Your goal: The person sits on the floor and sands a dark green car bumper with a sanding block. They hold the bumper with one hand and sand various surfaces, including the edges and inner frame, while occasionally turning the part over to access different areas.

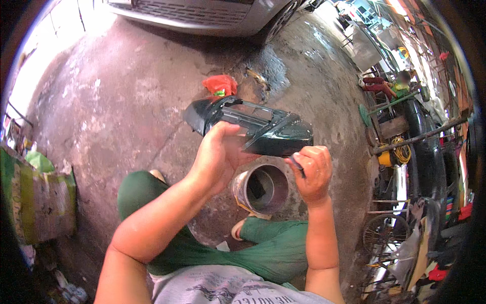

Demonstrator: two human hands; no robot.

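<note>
A glossy black plastic panel, curved with a rectangular opening in its upper part, is held up in front of me. My left hand grips its near edge, the thumb lying over the top. At the panel's right end, my right hand is closed on a small thin dark piece, whose kind I cannot make out. Just below the panel stands a round bucket. A dark flat rectangular piece shows inside the bucket.
Behind the panel a red plastic bag lies on the concrete floor. A silver car is parked ahead. To the left sits a large woven sack. A person sits at the right among metal frames and clutter.
</note>
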